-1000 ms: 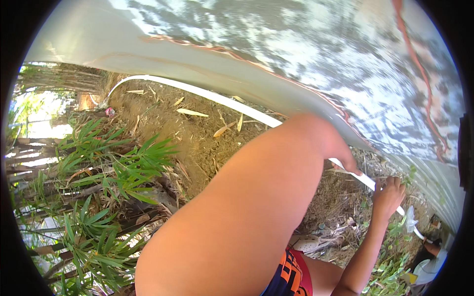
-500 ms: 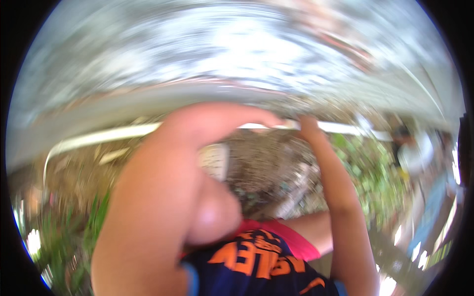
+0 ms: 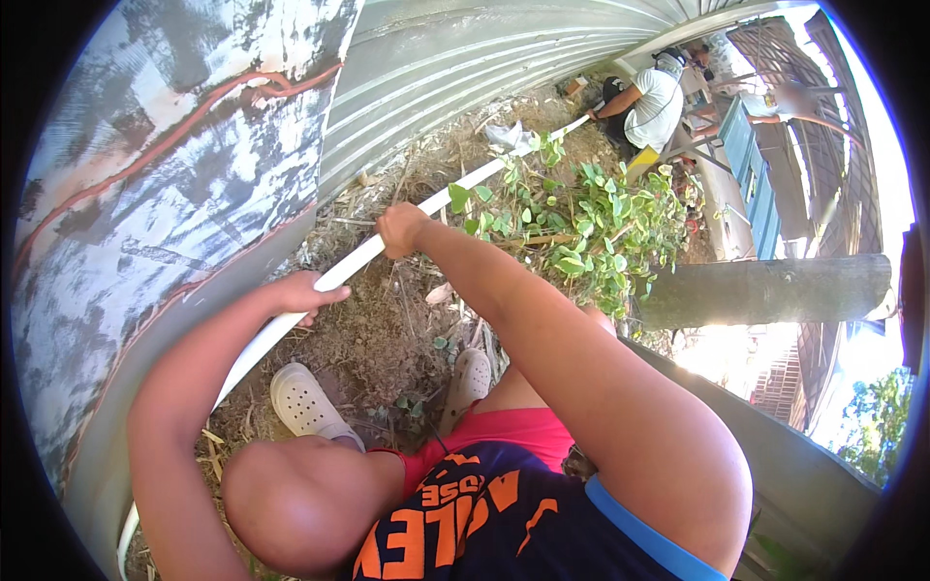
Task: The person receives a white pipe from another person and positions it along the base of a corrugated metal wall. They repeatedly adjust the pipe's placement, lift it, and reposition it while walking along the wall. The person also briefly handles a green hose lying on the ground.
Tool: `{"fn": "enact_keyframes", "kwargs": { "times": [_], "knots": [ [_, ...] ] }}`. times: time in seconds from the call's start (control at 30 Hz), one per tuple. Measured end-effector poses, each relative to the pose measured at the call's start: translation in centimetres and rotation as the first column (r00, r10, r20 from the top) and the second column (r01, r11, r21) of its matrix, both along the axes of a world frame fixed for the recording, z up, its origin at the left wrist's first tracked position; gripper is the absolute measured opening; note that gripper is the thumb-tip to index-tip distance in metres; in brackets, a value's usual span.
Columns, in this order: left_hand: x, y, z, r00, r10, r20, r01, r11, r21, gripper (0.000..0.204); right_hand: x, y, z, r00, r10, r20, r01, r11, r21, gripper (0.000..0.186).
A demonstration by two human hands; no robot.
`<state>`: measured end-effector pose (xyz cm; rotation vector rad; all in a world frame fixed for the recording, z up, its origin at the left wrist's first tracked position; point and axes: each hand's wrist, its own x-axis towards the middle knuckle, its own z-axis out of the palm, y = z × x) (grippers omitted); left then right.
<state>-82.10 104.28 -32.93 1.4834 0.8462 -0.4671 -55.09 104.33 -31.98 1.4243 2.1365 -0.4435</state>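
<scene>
A long white plastic pipe (image 3: 465, 184) runs slantwise over bare soil, from the lower left to the upper right. My right hand (image 3: 399, 230) is closed around its middle, fingers wrapped over the top. Nearer to me, my left hand (image 3: 308, 294) grips the same pipe, with the thumb lying across it and the fingers partly hidden beneath. At the far end, a crouching person in a pale shirt (image 3: 659, 105) has a hand at the pipe's tip. My left forearm hides part of the pipe's near stretch.
A paint-smeared wall (image 3: 194, 145) with a reddish seam and corrugated metal sheeting (image 3: 436, 68) stand beside the pipe. Leafy plants (image 3: 601, 228) grow right of it. A wooden post (image 3: 765, 290) juts in at right. My pale clogs (image 3: 308, 399) rest on soil. Another person (image 3: 775, 105) is farther off.
My view has swung to the right and steadied from a blur. The pipe now appears slanted instead of level, and the far person shows clearly. Both hands stay on the pipe, now farther apart.
</scene>
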Motion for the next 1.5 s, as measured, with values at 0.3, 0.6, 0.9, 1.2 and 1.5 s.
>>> {"fn": "enact_keyframes", "kwargs": {
  "times": [0.3,0.6,0.9,1.2,1.5],
  "knots": [
    [-1.9,-1.9,-0.3,0.987,0.118,-0.106,-0.106,0.988,0.110,0.056,-1.1,0.3,-0.2,0.996,0.021,0.090,-0.015,0.998,-0.066,0.033],
    [-2.1,-2.6,0.7,0.988,0.095,-0.124,-0.071,0.980,0.187,0.054,-1.1,-0.2,-1.0,0.994,0.060,0.088,-0.059,0.998,-0.014,0.034],
    [-2.6,-2.9,2.9,0.982,0.099,-0.163,-0.065,0.978,0.200,0.048,-1.1,-0.7,-0.8,0.998,0.067,0.010,-0.067,0.995,0.076,0.031],
    [-2.5,-3.7,4.6,0.976,0.117,-0.184,-0.077,0.974,0.213,0.044,-1.1,-1.3,-0.7,0.997,0.075,-0.005,-0.074,0.993,0.091,0.028],
    [-3.0,-4.0,6.0,0.973,0.153,-0.174,-0.104,0.960,0.262,0.041,-1.3,-1.2,-0.6,0.997,0.076,0.002,-0.076,0.992,0.100,0.032]
  ]
}}
